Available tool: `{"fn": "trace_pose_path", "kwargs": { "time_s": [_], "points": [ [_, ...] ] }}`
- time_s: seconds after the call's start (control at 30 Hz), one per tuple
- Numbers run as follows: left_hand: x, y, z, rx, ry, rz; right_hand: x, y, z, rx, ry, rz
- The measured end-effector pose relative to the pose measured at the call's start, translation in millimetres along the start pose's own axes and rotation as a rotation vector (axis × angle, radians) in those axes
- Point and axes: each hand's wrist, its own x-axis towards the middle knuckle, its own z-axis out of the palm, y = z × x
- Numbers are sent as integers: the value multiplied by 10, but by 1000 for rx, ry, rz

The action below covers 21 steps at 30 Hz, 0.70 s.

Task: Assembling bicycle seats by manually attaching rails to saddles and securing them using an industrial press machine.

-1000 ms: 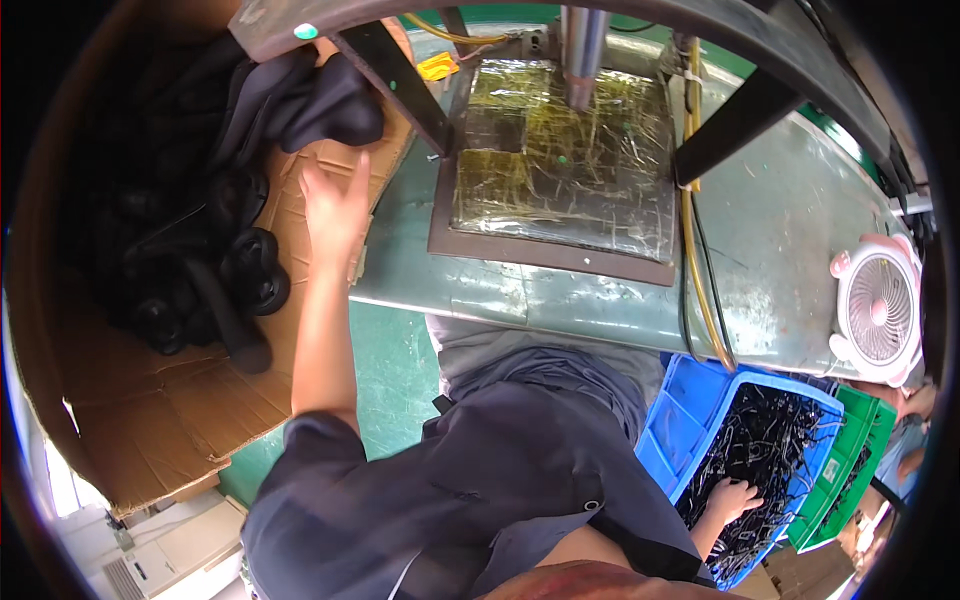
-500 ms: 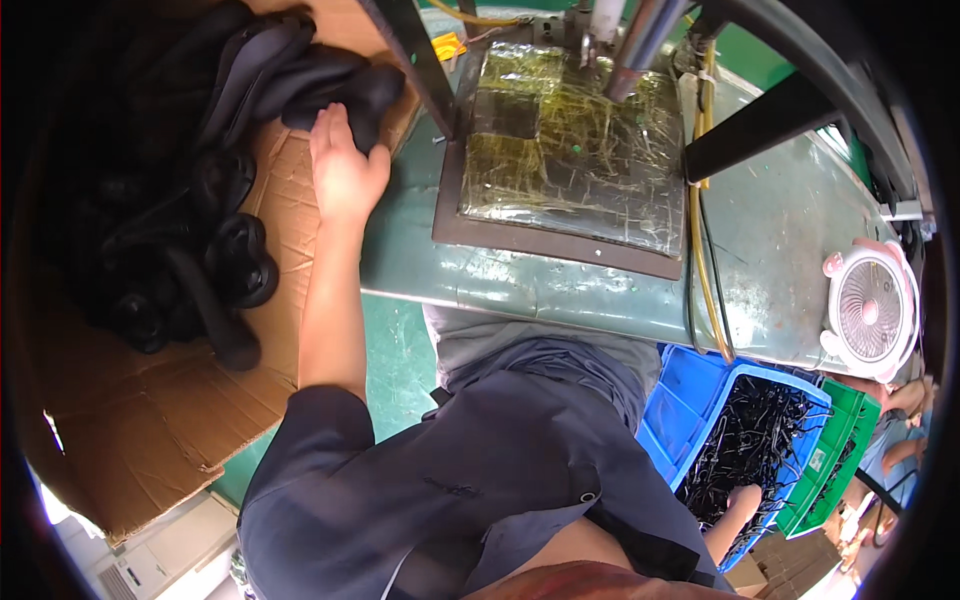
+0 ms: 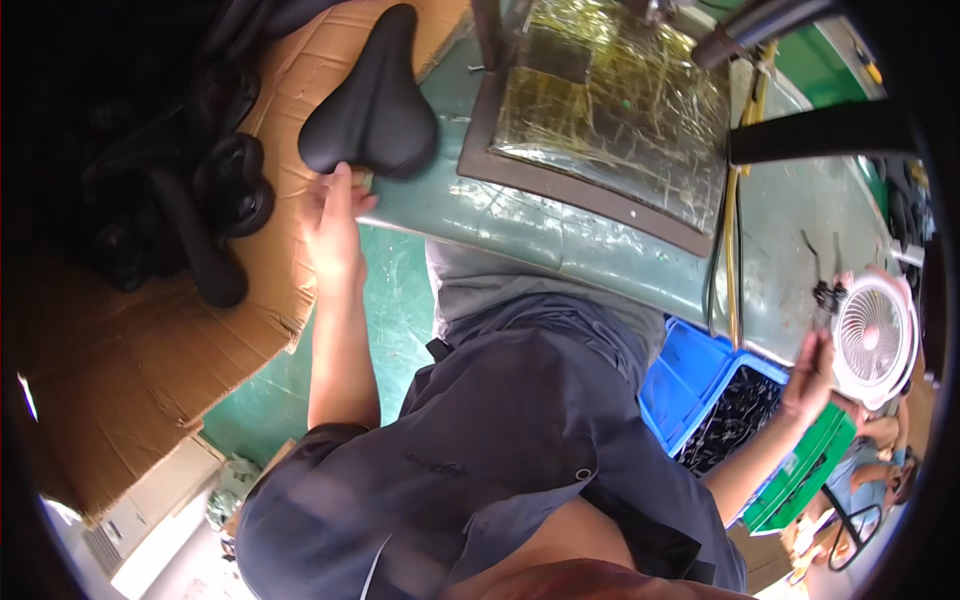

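Note:
A black bicycle saddle lies across the cardboard edge and the table, its narrow nose pointing away from me. My left hand grips its wide rear edge, thumb on top and the other fingers partly hidden beneath. On the right, my right hand is raised beside a small fan, slightly blurred. Its fingers pinch a small dark piece with thin black prongs; its exact kind is unclear. Below that hand is a blue crate holding many thin black pieces.
More black saddles lie in a large cardboard box at left. A press-like frame stands over a film-covered pad on the green table. A pink-white fan and green crate are at right.
My left hand has drawn a saddle from the pile toward me, onto the table edge. My right hand has risen out of the blue crate with a small black piece. The view has shifted.

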Motion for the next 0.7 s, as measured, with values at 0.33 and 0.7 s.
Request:
{"fn": "trace_pose_path", "kwargs": {
  "time_s": [0.33,0.7],
  "points": [
    [-11,432,309,-538,40,26,299,594,649,-1431,-60,-432],
    [-17,100,-591,320,-81,619,700,707,1097,-1478,-181,-624]
  ]
}}
